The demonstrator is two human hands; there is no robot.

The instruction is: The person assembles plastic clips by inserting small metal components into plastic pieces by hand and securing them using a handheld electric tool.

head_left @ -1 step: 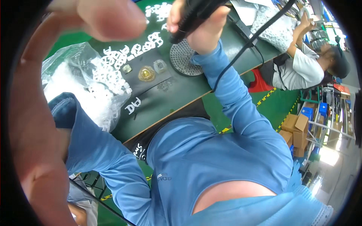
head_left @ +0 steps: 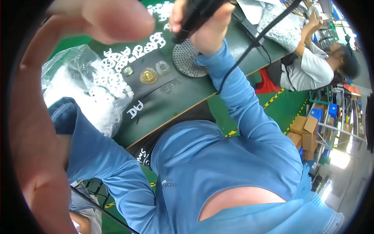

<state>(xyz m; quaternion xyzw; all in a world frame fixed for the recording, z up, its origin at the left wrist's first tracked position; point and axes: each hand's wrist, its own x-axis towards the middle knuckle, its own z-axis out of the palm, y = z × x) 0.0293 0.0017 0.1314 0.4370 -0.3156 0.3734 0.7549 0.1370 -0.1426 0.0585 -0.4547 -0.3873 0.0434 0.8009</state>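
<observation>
Very close at the left edge looms my left hand (head_left: 43,128), large and blurred, its thumb stretched out and nothing visible in its grasp; the other fingers run out of view. My right hand (head_left: 210,33), above the far part of the green table, wraps round a black cylindrical tool (head_left: 196,17) with a ribbed section, tilted with its narrow end down to the left. Under that hand lies a round grey disc (head_left: 187,60) full of holes. Beside it a dark mat (head_left: 134,87) carries a yellow round piece (head_left: 148,76), a clear piece (head_left: 162,68) and a small pale-green square piece (head_left: 128,71).
White plastic parts (head_left: 117,58) are strewn across the table near a clear plastic bag (head_left: 66,62). Another bag of white parts (head_left: 274,29) lies farther right. A black cable (head_left: 257,45) crosses my right arm. A co-worker (head_left: 311,66) sits at right, near cardboard boxes (head_left: 306,130).
The table and its things appear shifted slightly left in the view. Both hands keep nearly the same pose, the right one still round the black tool.
</observation>
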